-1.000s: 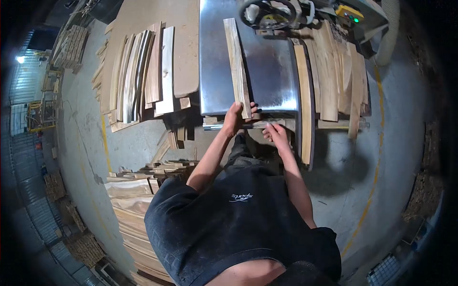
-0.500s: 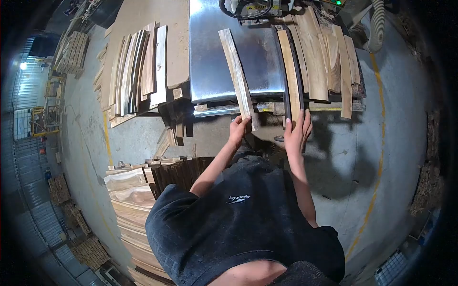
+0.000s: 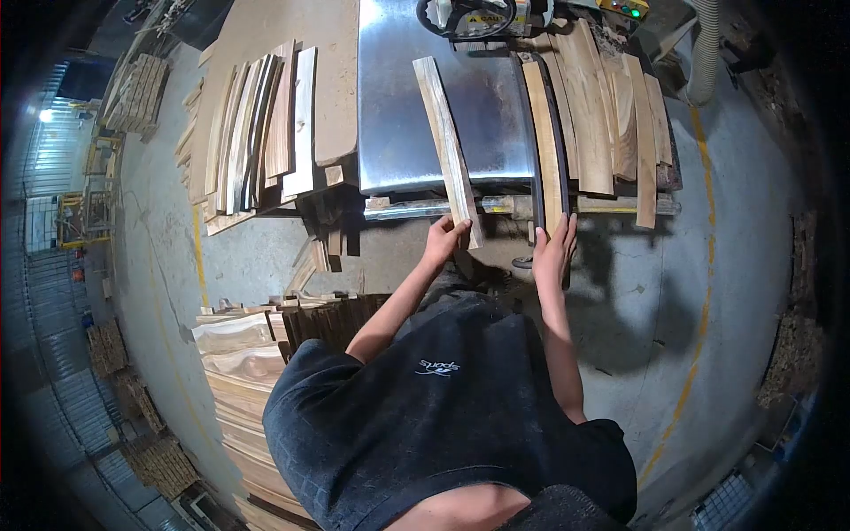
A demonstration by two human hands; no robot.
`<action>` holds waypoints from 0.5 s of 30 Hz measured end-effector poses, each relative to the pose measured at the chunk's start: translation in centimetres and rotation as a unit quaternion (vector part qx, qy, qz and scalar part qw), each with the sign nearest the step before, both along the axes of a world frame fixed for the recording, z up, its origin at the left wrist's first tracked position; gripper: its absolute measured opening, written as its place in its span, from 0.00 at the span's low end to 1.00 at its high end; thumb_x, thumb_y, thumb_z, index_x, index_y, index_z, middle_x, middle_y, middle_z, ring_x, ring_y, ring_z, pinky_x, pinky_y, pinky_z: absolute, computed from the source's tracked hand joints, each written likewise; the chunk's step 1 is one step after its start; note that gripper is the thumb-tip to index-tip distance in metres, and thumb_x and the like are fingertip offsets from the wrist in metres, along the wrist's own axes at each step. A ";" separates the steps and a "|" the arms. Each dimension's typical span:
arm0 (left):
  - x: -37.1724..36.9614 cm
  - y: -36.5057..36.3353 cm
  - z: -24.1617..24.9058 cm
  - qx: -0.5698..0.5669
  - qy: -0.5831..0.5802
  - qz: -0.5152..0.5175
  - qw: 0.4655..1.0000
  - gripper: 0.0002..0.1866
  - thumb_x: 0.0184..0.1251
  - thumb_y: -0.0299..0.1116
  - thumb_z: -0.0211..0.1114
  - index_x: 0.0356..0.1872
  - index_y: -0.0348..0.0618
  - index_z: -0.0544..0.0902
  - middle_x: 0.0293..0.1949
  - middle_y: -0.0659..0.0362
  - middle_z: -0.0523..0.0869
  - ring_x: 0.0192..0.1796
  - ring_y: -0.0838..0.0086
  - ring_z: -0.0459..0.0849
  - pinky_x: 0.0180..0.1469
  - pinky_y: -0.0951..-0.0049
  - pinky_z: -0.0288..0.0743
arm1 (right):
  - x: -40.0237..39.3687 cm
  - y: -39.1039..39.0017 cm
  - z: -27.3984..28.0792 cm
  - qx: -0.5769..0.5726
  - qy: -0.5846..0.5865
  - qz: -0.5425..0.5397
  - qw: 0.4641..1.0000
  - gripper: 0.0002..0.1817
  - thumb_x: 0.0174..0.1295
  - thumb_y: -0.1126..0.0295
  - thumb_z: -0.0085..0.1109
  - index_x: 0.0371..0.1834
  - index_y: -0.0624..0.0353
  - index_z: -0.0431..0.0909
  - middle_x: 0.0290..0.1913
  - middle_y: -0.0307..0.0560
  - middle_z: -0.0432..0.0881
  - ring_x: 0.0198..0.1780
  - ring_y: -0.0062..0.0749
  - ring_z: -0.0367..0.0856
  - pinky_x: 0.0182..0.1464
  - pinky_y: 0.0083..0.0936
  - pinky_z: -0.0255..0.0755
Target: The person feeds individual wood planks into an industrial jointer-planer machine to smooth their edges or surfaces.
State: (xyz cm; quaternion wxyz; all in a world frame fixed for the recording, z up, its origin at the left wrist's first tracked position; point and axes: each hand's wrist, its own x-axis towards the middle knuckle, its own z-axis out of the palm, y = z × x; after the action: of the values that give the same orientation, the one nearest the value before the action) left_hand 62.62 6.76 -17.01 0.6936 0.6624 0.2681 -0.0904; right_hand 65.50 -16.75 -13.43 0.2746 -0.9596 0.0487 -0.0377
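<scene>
A pale, streaked wood strip (image 3: 445,142) lies slanted on the shiny metal table (image 3: 381,115), its near end past the front edge. My left hand (image 3: 444,241) pinches that near end between thumb and fingers. Farther right, a light wood strip with dark strips along both sides (image 3: 546,146) runs toward me over the table's edge. My right hand (image 3: 553,250) is closed around the near end of these strips, thumb on the left side and fingers on the right.
Loose boards (image 3: 589,115) lie right of the strips. More strips (image 3: 252,133) rest on the left wooden table (image 3: 332,88). A machine with a handwheel (image 3: 460,18) stands at the back. A tall board stack (image 3: 239,363) is at lower left; a hose (image 3: 704,53) hangs right.
The view has shifted slightly, so the table and boards appear a little farther right and lower. Both hands keep their grips on the same strips.
</scene>
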 end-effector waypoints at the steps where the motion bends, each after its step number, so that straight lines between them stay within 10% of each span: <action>1: 0.0 0.1 -0.3 0.001 -0.004 -0.005 1.000 0.15 0.69 0.41 0.69 0.42 0.37 0.84 0.28 0.68 0.81 0.28 0.85 0.74 0.30 0.78 0.67 | 0.0 0.0 -0.1 -0.001 0.000 -0.001 1.000 0.34 0.71 0.61 0.56 0.75 0.66 0.57 0.78 0.63 0.52 0.76 0.61 0.56 0.70 0.54 0.56; 15: 0.2 0.7 -2.5 0.007 0.024 -0.047 0.999 0.18 0.68 0.43 0.69 0.45 0.35 0.84 0.33 0.63 0.86 0.34 0.84 0.77 0.37 0.77 0.71 | 0.2 1.9 2.4 -0.010 -0.073 0.017 0.997 0.22 0.64 0.75 0.61 0.60 0.64 0.67 0.73 0.61 0.62 0.74 0.63 0.58 0.72 0.53 0.55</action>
State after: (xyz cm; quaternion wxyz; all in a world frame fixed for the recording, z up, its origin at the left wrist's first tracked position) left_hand 62.80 7.49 -19.54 0.6773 0.6770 0.2534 -0.1371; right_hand 65.74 -14.85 -11.08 0.2683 -0.9577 0.0117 -0.1031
